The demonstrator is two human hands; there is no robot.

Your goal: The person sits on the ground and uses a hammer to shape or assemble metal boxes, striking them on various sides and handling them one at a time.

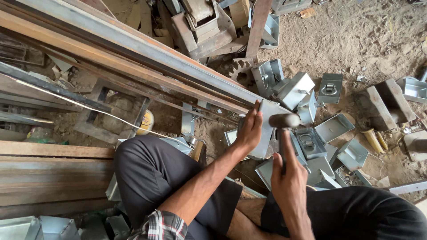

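The right hand (289, 178) is clamped on a hammer (283, 122), its head hanging just above the bent sheet-metal piece (267, 129). The left hand (250, 131) presses flat, fingers closed together, on that piece beside the long steel beams (133, 58). Strike squarely, I judge, keeping fingers off the hit spot. Right of the piece lie grey metal boxes (311, 142).

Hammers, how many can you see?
1. The hammer is in the right hand, its head above the metal sheet piece that the left hand steadies. Others may be hidden among the metal boxes.
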